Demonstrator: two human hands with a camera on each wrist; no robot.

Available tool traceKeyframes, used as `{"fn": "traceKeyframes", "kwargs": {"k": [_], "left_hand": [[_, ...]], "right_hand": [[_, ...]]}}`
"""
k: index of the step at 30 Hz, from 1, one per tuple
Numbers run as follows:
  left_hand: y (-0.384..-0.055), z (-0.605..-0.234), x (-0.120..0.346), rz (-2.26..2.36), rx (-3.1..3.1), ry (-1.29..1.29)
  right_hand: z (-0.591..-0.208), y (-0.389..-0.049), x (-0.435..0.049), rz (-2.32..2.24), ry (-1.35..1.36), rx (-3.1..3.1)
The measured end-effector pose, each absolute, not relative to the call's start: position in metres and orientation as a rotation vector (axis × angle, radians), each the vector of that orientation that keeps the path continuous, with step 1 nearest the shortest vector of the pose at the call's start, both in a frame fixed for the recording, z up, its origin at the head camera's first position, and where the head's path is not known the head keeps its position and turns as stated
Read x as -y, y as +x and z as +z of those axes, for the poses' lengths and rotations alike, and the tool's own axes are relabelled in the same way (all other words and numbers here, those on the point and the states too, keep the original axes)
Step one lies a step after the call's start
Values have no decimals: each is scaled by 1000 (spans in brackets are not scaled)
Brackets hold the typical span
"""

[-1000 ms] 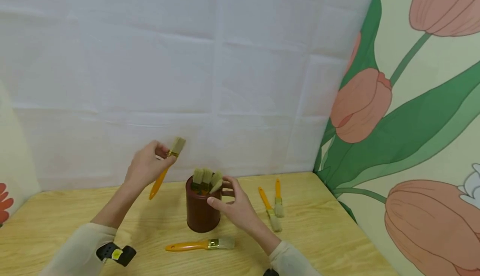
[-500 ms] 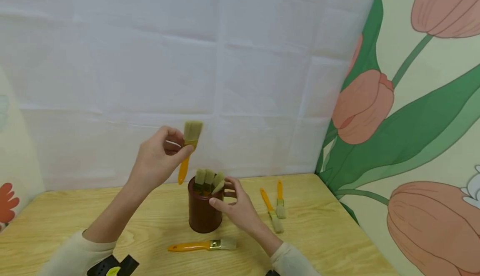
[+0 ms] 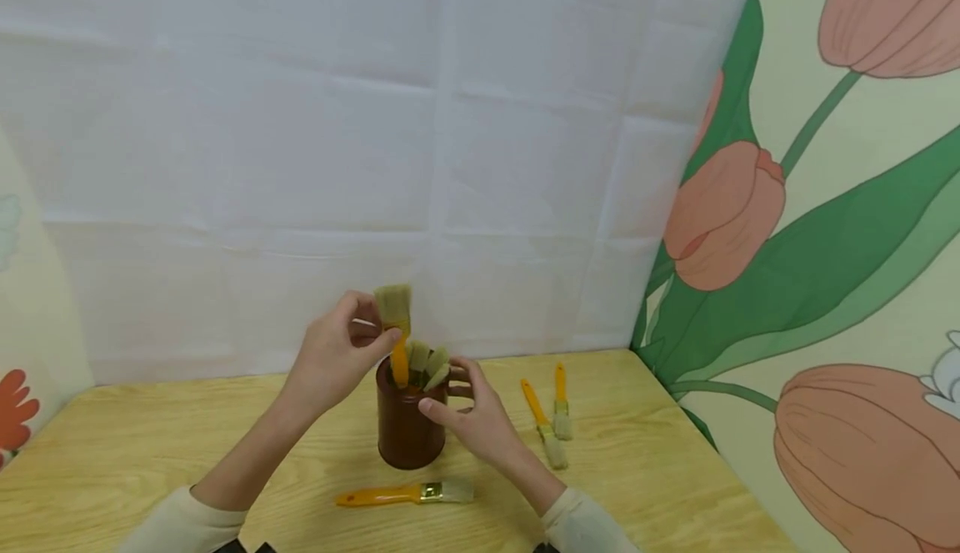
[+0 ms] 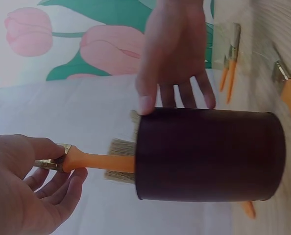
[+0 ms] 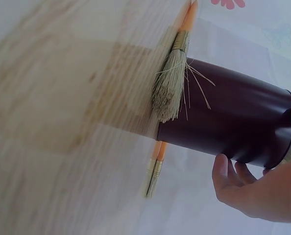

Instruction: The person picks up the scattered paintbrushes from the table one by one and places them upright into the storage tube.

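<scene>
My left hand (image 3: 333,353) pinches a paintbrush (image 3: 393,311) by its metal ferrule, bristles up. The yellow-orange handle reaches down into the mouth of a dark brown cylindrical cup (image 3: 408,432); its lower end is hidden inside. Several other paintbrushes (image 3: 431,361) stand in the cup, bristles up. My right hand (image 3: 476,411) holds the cup near its rim, thumb at the front and fingers around the far side. In the left wrist view, the pinched brush's handle (image 4: 104,161) enters the cup past other bristles. The right wrist view shows my right hand (image 5: 258,188) against the cup.
A paintbrush (image 3: 405,493) lies on the wooden table (image 3: 300,478) in front of the cup. Two more, one a paintbrush (image 3: 543,424), lie to its right. Another paintbrush (image 5: 154,171) shows behind the cup. A white sheet (image 3: 337,161) hangs at the back.
My left hand has carried the paintbrush right, turned it more upright and lowered its handle into the cup. My right hand keeps its hold on the cup.
</scene>
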State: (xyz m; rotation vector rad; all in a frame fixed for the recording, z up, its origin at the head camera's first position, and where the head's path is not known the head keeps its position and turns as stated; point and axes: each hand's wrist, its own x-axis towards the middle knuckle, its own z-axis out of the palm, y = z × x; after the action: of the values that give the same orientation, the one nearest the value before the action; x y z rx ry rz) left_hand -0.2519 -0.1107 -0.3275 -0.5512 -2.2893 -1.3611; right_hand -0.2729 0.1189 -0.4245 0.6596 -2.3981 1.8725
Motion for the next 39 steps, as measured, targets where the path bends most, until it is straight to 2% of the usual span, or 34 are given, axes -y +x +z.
{"fn": "traceKeyframes", "kwargs": {"k": [17, 39], "left_hand": [[-256, -362, 113, -1217, 2441, -493], [-259, -385, 110, -1149, 2432, -497]], "right_hand": [[-425, -271, -122, 1896, 666, 2389], [-423, -268, -123, 1912, 665, 2402]]}}
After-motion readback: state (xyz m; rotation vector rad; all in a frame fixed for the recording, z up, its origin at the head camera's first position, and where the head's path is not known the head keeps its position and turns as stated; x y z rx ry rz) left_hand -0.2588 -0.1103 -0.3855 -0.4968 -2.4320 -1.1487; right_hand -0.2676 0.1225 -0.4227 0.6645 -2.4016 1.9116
